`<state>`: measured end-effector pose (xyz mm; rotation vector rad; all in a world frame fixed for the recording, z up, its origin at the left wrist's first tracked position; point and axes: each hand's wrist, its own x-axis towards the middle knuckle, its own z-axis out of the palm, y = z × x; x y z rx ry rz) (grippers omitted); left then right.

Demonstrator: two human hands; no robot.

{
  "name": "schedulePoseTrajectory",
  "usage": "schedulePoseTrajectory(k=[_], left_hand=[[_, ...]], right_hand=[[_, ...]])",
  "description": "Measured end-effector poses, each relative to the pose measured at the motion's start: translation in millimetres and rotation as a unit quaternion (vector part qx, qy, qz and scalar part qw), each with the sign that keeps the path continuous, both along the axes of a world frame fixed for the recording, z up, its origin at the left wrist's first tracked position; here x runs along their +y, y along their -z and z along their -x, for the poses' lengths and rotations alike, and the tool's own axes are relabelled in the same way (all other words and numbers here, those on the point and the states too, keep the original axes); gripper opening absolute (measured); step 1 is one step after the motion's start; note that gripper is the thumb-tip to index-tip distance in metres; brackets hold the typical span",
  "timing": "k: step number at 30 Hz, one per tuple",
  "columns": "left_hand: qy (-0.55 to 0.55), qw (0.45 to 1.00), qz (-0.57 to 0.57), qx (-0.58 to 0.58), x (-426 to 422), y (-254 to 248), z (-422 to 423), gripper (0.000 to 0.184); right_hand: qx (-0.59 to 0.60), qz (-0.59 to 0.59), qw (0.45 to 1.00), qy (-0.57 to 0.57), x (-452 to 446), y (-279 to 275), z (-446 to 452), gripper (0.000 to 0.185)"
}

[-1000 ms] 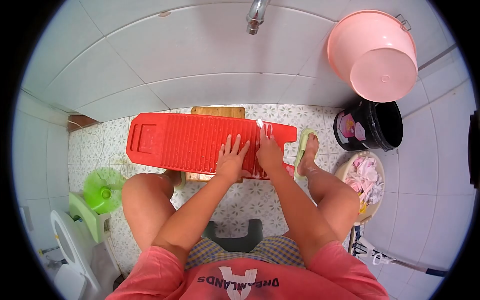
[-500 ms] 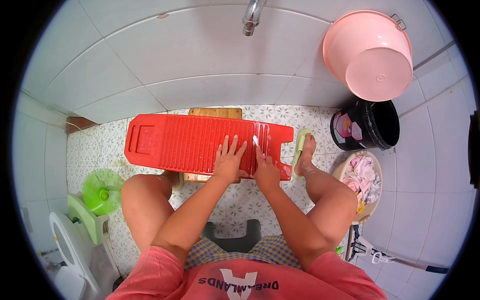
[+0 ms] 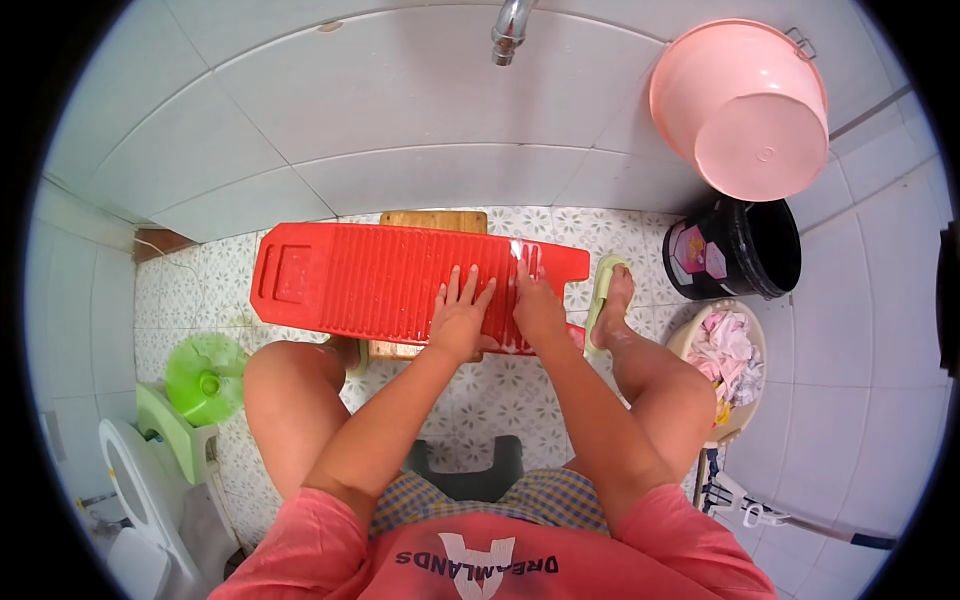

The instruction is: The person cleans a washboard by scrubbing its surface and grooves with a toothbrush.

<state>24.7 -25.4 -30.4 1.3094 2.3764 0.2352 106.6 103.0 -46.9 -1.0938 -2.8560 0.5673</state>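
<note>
A red ridged washboard (image 3: 380, 285) lies across a wooden stool (image 3: 433, 221). My left hand (image 3: 462, 318) rests on its ridges with fingers spread, holding nothing. To the right of it my right hand (image 3: 538, 305) is on the board near its notched end, fingers closed and mostly pointing away from me. A small white thing or patch of foam (image 3: 517, 248) shows just beyond the right fingertips; whether the hand grips anything is hidden. White suds lie in the grooves around that hand.
A metal tap (image 3: 509, 35) juts from the wall. At the right are a pink bucket (image 3: 762, 145), a black bucket (image 3: 695, 250) and a basin (image 3: 752, 415) of clothes. A green basin (image 3: 205, 380) and a toilet (image 3: 130, 475) are at the left.
My right hand moved toward me along the grooves, then away again. My left hand has stayed spread on the board. The view has shifted slightly.
</note>
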Motion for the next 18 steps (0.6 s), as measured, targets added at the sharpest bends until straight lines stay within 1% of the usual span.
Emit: schedulePoseTrajectory(k=[2,5,7,9,11,12,14,15,17,18], left_hand=[[0.003,1.0,0.006,-0.005,0,-3,0,0.1],[0.01,1.0,0.019,-0.002,-2,-4,-3,0.095],[0.013,1.0,0.024,0.006,-4,-1,-6,0.093],[-0.003,1.0,-0.007,0.003,-8,1,-10,0.091],[-0.002,1.0,-0.015,-0.006,-12,1,-11,0.09],[0.0,1.0,-0.023,-0.015,-14,0,-11,0.089],[0.006,1.0,-0.018,-0.019,-15,0,-8,0.088],[0.011,1.0,-0.013,-0.024,-16,0,-7,0.087],[0.012,0.999,-0.007,-0.034,-16,3,-5,0.088],[0.012,0.999,-0.001,-0.045,-16,4,-5,0.088]], right_hand=[[-0.093,0.085,0.992,0.01,-10,-14,-9,0.061],[-0.119,0.107,0.987,0.009,-23,-16,-25,0.062],[-0.115,0.112,0.987,0.005,-31,-21,-35,0.062],[-0.113,0.117,0.987,0.0,-37,-18,-46,0.063],[-0.045,0.094,0.995,-0.003,-39,-7,-55,0.062],[-0.044,0.093,0.995,-0.004,-39,-11,-56,0.062],[0.005,0.113,0.994,0.002,-36,-18,-57,0.052],[0.006,0.112,0.994,0.002,-36,-19,-58,0.052],[0.049,0.107,0.993,-0.009,-35,-20,-60,0.04],[0.049,0.106,0.993,-0.009,-35,-17,-62,0.04]])
